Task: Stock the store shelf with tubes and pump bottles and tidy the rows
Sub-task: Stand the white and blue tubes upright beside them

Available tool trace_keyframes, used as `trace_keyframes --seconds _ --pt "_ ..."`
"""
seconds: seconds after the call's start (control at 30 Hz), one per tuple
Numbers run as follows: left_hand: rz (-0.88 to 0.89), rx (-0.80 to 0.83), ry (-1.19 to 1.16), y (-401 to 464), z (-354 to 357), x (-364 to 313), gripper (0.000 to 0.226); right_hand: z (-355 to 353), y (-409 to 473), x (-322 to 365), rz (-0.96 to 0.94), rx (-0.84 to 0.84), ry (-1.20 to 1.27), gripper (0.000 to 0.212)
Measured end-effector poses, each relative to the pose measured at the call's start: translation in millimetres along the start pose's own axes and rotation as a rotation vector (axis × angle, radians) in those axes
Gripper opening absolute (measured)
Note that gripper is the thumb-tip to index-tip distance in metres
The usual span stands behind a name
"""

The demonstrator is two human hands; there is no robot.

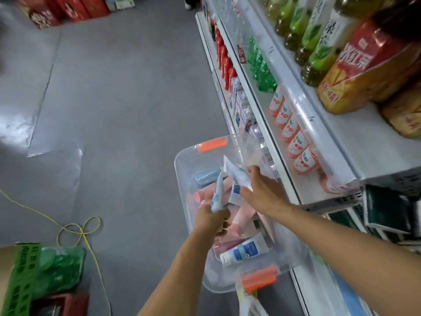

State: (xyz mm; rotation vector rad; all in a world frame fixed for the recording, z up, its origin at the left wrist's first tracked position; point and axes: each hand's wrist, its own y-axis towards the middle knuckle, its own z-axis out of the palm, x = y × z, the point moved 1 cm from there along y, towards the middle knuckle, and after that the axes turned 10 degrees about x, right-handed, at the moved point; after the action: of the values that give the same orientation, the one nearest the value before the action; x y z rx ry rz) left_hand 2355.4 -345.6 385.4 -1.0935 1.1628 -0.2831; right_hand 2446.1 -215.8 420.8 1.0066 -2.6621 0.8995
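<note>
So a clear bin (pixel 182 160) with orange handles is parked on the floor right against the shelf (pixel 293 185), and both hands are down in it. A white-and-blue tube (pixel 216 193) is gripped by the left hand (pixel 210 221), fingers curled around its lower end, with the tube standing nearly upright above the fist. A second tube (pixel 237 173), pale with a blue patch, is pinched by the right hand (pixel 262 190) between thumb and fingers and is held tilted, its flat crimped end pointing up and away. The two tubes are just beside each other over the middle of the bin, whether touching can't be told.

More stock is piled loose in the bin: pink tubes (pixel 239 216) under the hands, a blue can-shaped thing (pixel 206 177) lying on its side at the far end, and a white tube with a blue label (pixel 245 250) lying flat at the near end.

On the shelf level next to the bin, a row of small white bottles with orange-red print (pixel 293 135) is lined up, with green bottles (pixel 259 65) further along. The level above is filled with green tea bottles (pixel 319 39) and a big red-and-orange bottle (pixel 362 65).

A yellow cord (pixel 79 231) is looped on the grey floor (pixel 125 99) to the left, and a green-printed carton (pixel 22 277) is seen in the near left corner.
</note>
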Motion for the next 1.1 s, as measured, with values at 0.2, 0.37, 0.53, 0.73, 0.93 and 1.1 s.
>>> trace_keyframes --seconds 0.2,0.37,0.53,0.73,0.93,1.1 --pt "0.105 0.092 -0.399 -61 -8 -23 0.017 -9 -57 17 -0.021 -0.021 0.69 0.041" --pt "0.194 0.129 -0.471 -108 -11 -26 0.029 -8 -116 30 -0.175 -0.165 0.72 0.037" --pt "0.264 0.194 -0.529 -160 -6 -21 0.04 -6 -179 45 -0.309 -0.324 0.485 0.041" --pt "0.272 0.196 -0.569 -210 1 2 0.044 -6 -252 59 -0.391 -0.371 0.631 0.034" --pt "0.39 0.345 -0.467 -261 17 12 0.041 -12 -320 45 -0.135 -0.29 1.147 0.031" --pt "0.487 0.456 -0.337 -297 44 17 0.032 -15 -368 28 -0.099 -0.299 1.091 0.027"
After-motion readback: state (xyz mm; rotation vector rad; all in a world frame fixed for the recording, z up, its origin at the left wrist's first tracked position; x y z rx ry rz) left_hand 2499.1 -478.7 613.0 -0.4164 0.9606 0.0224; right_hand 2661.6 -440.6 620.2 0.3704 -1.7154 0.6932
